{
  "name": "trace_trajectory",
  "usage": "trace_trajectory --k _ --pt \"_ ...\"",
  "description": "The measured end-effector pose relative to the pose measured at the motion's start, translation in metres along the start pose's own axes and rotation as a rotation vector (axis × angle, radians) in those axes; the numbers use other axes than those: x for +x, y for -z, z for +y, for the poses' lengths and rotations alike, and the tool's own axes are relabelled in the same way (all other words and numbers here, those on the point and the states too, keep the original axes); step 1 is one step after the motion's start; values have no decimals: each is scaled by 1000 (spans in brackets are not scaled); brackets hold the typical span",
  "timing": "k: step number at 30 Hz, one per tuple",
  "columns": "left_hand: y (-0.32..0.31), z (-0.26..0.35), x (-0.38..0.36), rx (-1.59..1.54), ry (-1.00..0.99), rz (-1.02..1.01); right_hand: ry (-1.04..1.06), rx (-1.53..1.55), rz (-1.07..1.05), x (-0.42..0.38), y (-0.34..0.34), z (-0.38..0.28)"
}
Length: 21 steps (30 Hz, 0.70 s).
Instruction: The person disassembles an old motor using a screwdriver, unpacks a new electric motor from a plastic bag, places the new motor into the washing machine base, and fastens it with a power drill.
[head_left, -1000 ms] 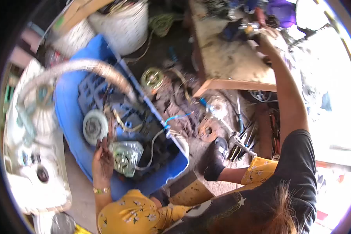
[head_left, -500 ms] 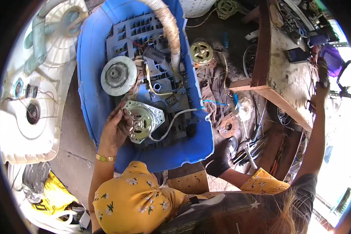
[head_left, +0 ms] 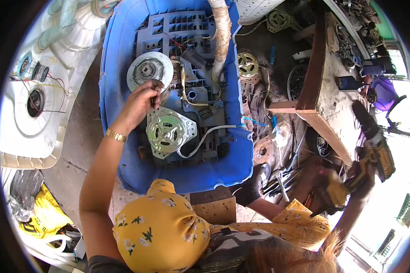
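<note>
My left hand [head_left: 139, 102] rests over the underside of a blue washing machine base [head_left: 118, 150], its fingers pinched on a small dark part between the white pulley [head_left: 149, 70] and the silver motor [head_left: 168, 132]. A gold bracelet sits on that wrist. My right hand [head_left: 363, 179] is out at the right, closed around the grip of a yellow and black cordless drill [head_left: 371, 154], held in the air beside the wooden workbench [head_left: 325, 109].
A corrugated drain hose [head_left: 221, 36] runs down into the base. A white tub part with wires [head_left: 29, 109] lies at left. Spare motors [head_left: 248, 63], rusty parts and loose tools [head_left: 282, 179] litter the floor between base and bench. My yellow-clad knees are below.
My right hand came down off the workbench with the drill in it. My left hand shifted from the motor's edge up toward the pulley. The view swung left and down.
</note>
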<state>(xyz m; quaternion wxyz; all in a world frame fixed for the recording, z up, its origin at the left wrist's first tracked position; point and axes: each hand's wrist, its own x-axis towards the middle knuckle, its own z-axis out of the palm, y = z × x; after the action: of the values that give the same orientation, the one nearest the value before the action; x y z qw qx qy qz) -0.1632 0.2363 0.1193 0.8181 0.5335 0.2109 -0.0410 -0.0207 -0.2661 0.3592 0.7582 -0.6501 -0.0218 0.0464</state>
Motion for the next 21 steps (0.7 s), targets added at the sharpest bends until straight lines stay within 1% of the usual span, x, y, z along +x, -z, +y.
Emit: trace_trajectory --k 1,2,5,7,8,12,15,19,21 --pt "9 -3 11 127 -35 -79 -36 -27 -37 -11 -13 7" --pt "5 6 20 414 -2 -161 -79 -53 -62 -21 -26 15" --pt "-19 -8 51 991 -97 -322 -199 -108 -128 -43 -55 36" --pt "-31 -21 68 1251 -72 -464 -265 -130 -162 -54 -70 50" --pt "-35 -27 74 1282 -17 -549 -294 -136 -170 -58 -75 56" --pt "-47 -38 82 1472 148 -739 -381 -158 -184 -67 -88 75" --pt "-43 -46 85 1365 182 -770 -475 -170 -170 -68 -96 83" --pt "-37 -50 86 1319 195 -778 -486 -168 -174 -71 -91 99" --pt "-37 -51 86 1339 170 -784 -504 -173 -181 -73 -91 101"
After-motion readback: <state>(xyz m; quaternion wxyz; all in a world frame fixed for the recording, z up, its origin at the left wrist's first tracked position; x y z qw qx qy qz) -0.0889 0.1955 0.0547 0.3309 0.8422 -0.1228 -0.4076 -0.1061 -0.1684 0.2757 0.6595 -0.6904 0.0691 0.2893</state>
